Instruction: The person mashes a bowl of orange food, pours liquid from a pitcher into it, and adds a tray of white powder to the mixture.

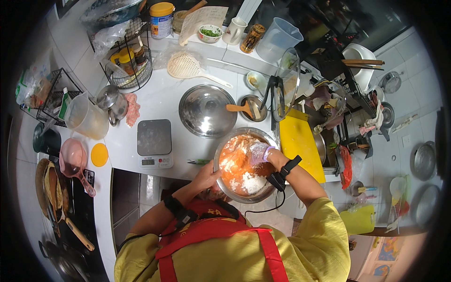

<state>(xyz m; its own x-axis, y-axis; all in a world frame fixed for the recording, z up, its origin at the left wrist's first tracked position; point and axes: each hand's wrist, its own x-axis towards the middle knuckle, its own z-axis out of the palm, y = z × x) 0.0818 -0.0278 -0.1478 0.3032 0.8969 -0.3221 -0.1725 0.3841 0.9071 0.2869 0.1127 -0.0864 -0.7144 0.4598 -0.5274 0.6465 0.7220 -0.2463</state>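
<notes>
A large stainless steel bowl (218,184) stands tilted at the counter's front edge, with an orange mixture (234,157) and a heap of white powder (253,183) inside. My left hand (208,176) grips the bowl's left rim. Inside the bowl is my right hand (259,153), in a thin clear glove with a purple cuff; its fingers are in the mixture and partly hidden, so their grip cannot be told. Behind the bowl lies a domed steel lid (208,111). A wooden-handled scraper (239,108) rests across a small metal bowl (253,118).
Left on the counter are a digital kitchen scale (154,137) and a plastic jug (87,116). A white skimmer (185,66) lies at the back. To the right, a yellow cutting board (299,146) overlaps the sink (329,155); a glass lid (287,84) stands upright behind it.
</notes>
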